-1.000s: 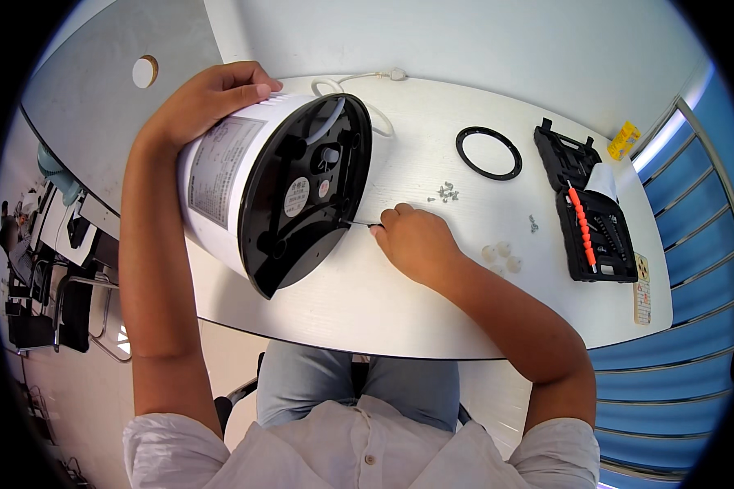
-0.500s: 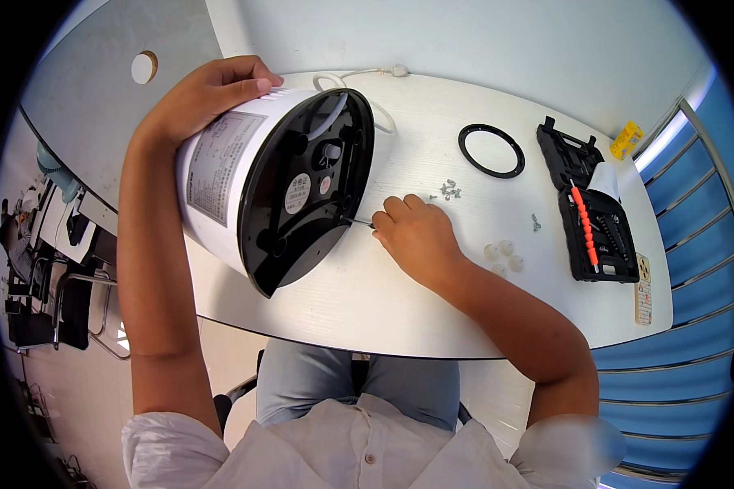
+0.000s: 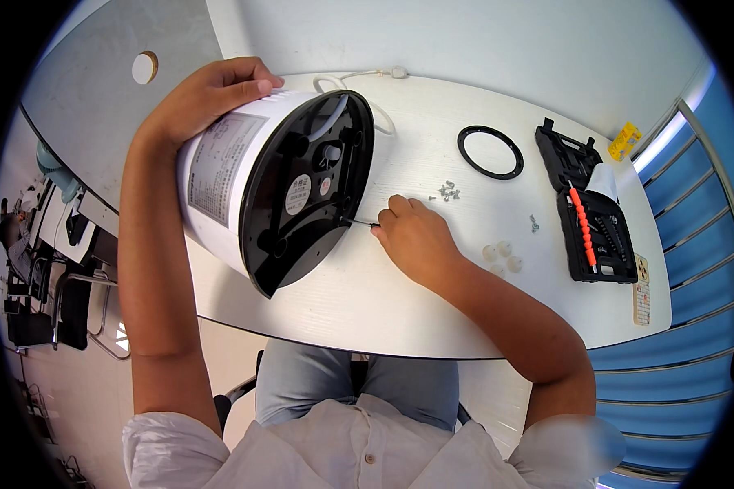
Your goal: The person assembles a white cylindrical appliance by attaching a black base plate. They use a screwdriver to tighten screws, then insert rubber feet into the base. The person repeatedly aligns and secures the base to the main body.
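Note:
A white, rounded appliance (image 3: 216, 232) lies tipped on its side at the left of the table, its black base (image 3: 306, 220) turned to the right. My left hand (image 3: 224, 85) grips the appliance from above, fingers curled over its far side. My right hand (image 3: 416, 236) is closed around the handle of a thin screwdriver (image 3: 360, 222), most of the handle being hidden in the fingers. The screwdriver's shaft meets the lower right part of the base; its tip is hard to make out. Small loose screws (image 3: 448, 192) lie just beyond my right hand.
Several pale round pads (image 3: 504, 249) and more screws (image 3: 534, 222) lie right of my hand. Behind them is a black ring (image 3: 463, 155). An open black tool case (image 3: 575, 236) with an orange flexible shaft (image 3: 583, 224) stands at right. A white cord (image 3: 383, 73) runs behind the appliance.
The fingers of my right hand have shifted slightly on the screwdriver. The left hand and the appliance stay in almost the same place.

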Demonstrator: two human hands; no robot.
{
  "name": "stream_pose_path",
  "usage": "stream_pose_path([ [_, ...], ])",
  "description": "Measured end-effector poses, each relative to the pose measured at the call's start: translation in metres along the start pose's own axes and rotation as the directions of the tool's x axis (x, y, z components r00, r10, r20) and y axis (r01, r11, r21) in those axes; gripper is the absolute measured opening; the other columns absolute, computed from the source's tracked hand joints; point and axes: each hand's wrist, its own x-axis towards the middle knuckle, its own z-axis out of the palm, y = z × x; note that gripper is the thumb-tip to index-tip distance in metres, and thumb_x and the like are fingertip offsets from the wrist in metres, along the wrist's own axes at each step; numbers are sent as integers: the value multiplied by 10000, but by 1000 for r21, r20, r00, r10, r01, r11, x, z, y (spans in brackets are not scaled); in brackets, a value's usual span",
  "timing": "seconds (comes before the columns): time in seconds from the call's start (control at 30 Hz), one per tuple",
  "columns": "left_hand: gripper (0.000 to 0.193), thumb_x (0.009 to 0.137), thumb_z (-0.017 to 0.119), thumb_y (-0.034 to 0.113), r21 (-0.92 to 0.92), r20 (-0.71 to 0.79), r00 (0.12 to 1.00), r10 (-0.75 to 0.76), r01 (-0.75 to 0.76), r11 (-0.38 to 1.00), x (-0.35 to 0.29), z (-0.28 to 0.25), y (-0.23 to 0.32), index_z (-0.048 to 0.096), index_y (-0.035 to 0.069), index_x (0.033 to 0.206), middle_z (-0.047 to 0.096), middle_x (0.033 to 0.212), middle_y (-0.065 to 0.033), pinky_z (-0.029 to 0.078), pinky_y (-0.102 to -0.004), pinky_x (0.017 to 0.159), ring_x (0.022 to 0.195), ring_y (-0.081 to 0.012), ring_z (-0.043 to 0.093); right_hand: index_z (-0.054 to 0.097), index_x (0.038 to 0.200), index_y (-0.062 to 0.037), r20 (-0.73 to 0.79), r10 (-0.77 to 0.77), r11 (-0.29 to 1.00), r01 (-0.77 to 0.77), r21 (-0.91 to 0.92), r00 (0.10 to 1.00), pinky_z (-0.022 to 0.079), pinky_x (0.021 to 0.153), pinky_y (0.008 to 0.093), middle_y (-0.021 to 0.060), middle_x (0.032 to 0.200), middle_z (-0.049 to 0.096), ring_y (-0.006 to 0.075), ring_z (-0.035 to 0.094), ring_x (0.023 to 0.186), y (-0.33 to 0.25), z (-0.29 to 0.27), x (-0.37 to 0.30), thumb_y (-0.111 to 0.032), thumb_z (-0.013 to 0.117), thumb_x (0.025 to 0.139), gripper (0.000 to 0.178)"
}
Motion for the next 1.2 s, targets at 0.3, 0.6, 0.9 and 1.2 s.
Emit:
stream_pose_path([
  [0.3, 337, 842, 642, 315, -3, -25, 1000, 15, -16, 1000, -2, 2, 3, 641, 29, 1022, 638, 1136, -115, 438, -253, 892, 1000, -168, 593, 620, 810, -69, -172, -104, 994, 95, -60, 980, 463, 602, 319, 36, 844, 494, 198, 526, 761, -2, -3, 0, -197, 751, 710, 208],
  [0.6, 312, 846, 640, 295, -36, -18, 1000, 8, -9, 999, -2, 3, 5, 645, 31, 1013, 642, 1125, -106, 442, -246, 885, 992, -155, 593, 596, 780, -37, -38, 82, 993, -85, -87, 996, 507, 631, 324, 68, 872, 486, 215, 545, 808, -12, -1, -1, -200, 737, 740, 220],
  [0.9, 303, 858, 631, 284, -21, -15, 1000, 20, -20, 1000, -2, 3, 5, 642, 27, 1019, 641, 1123, -100, 441, -249, 886, 995, -153, 588, 626, 831, -15, -144, -164, 986, 164, -15, 976, 506, 602, 308, 85, 882, 517, 215, 528, 808, 5, 2, -3, -120, 630, 798, 110],
  [1.2, 359, 842, 646, 332, 9, -24, 1000, 8, -8, 1000, -2, 2, 3, 649, 28, 1031, 639, 1135, -110, 431, -258, 905, 1005, -167, 589, 551, 780, -49, -46, -29, 993, 23, -120, 999, 495, 672, 348, 63, 863, 498, 227, 537, 790, -6, -3, 0, -111, 663, 778, 128],
])
